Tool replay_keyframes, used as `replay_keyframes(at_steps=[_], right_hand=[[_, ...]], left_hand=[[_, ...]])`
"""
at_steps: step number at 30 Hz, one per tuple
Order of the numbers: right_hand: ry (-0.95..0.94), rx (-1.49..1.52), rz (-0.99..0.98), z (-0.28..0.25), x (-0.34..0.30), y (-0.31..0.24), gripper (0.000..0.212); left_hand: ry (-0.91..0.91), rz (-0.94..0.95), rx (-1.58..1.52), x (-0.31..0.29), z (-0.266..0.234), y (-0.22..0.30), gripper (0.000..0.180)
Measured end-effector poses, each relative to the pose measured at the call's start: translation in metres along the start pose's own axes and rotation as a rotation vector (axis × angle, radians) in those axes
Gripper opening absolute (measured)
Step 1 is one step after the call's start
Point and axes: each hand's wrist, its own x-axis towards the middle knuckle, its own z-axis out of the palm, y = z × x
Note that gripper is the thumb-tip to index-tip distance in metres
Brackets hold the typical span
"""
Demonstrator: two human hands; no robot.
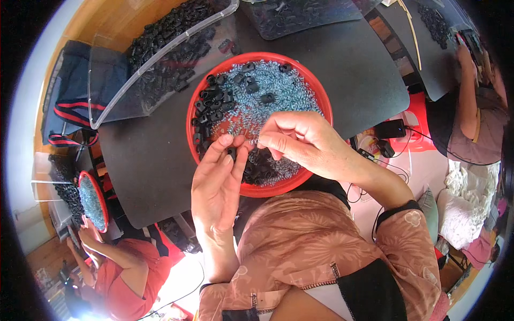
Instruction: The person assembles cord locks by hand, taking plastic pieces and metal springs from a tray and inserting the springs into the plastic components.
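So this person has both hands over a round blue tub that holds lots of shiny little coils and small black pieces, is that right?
Not quite: the round tub is red, not blue, as the head view shows. The rest is right: the left hand and right hand are over it, and it holds shiny little coils and small black pieces.

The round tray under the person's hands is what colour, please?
The round tray is red; it shows best in the head view.

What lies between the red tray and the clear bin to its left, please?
In the head view, a strip of dark table shows between them.
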Motion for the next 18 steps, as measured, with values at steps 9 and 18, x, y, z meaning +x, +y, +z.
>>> replay_keyframes(at_steps=[9,18], right_hand=[[0.033,-0.318,-0.172,-0.001,-0.005,-0.012,0.010],[0.029,-0.482,-0.344,0.009,-0.003,-0.016,0.013]], left_hand=[[0.155,0.227,0.358,-0.004,0.025,-0.005,0.038],[0.109,0.239,0.457,-0.008,0.008,-0.007,0.031]])
